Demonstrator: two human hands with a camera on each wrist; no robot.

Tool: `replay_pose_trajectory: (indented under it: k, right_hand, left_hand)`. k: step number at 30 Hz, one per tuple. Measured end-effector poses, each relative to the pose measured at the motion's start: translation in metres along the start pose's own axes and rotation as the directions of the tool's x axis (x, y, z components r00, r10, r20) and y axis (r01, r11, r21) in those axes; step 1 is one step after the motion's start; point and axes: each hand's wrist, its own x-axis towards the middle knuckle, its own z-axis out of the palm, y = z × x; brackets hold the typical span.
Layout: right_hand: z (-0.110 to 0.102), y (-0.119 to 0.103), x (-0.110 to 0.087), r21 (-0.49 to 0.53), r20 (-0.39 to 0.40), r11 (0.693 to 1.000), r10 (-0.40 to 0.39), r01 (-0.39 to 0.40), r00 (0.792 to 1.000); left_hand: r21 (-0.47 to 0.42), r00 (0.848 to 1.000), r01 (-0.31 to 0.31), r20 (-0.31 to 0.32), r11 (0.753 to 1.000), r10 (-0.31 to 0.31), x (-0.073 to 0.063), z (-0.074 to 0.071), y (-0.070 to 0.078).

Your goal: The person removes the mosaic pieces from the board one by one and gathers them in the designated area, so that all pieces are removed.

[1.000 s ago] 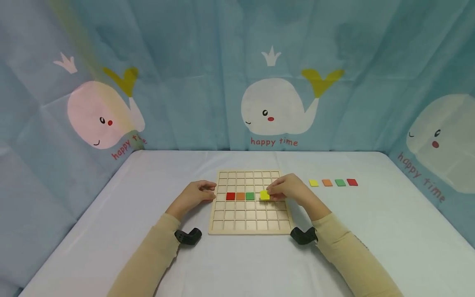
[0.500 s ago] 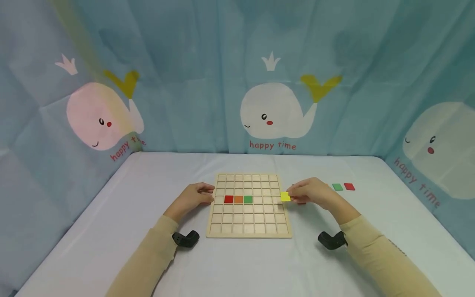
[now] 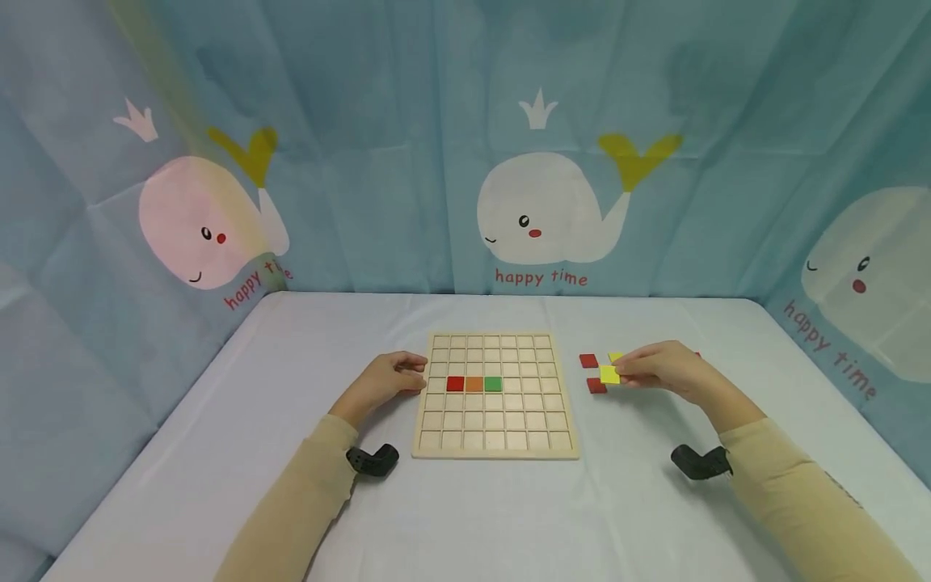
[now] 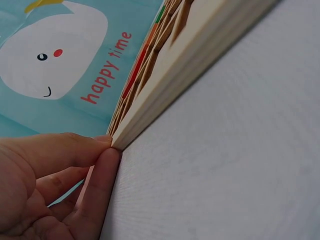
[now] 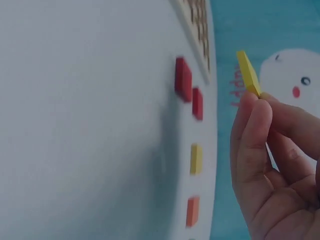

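A square wooden grid board [image 3: 473,421] lies on the table, with a red tile [image 3: 455,384], an orange tile [image 3: 474,384] and a green tile [image 3: 493,384] side by side in one row. At its left edge, my left hand [image 3: 387,382] holds the board's rim between thumb and fingertips; the left wrist view shows the fingertips [image 4: 107,152] right at the rim. Right of the board, my right hand [image 3: 672,372] pinches a yellow tile [image 5: 248,73] by one end, raised above the table. Two red tiles, one nearer [image 5: 183,80], lie beneath and beside it.
Another yellow tile [image 5: 196,159] and an orange tile [image 5: 192,211] lie farther right on the table, partly or wholly behind my right hand in the head view. A red tile's corner [image 3: 698,355] shows past the hand. A blue whale-print curtain [image 3: 407,162] stands behind the white table.
My right hand has moved right, carrying the yellow tile from over the board to over the loose tiles. Two red tiles beside the board have come into view. The left hand stays at the rim.
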Motion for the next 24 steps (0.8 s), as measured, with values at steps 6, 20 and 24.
replay_pose_trajectory:
  k: [6, 20, 24]
  right_hand:
    - [-0.018, 0.013, 0.001, 0.004, 0.01, 0.999, 0.036, -0.036, 0.999]
    - [-0.024, 0.025, 0.012, -0.001, -0.025, 0.991, 0.135, -0.136, 0.99]
    - [-0.023, 0.028, 0.016, -0.016, -0.03, 0.99, 0.139, -0.14, 0.99]
  left_hand:
    - [-0.003, 1.0, 0.02, -0.009, 1.0, -0.02, 0.001, 0.0, -0.002]
    - [-0.005, 1.0, -0.003, 0.002, 1.0, 0.003, -0.001, 0.002, 0.0]
    - [-0.006, 1.0, 0.004, -0.009, 1.0, -0.004, -0.002, 0.002, 0.0]
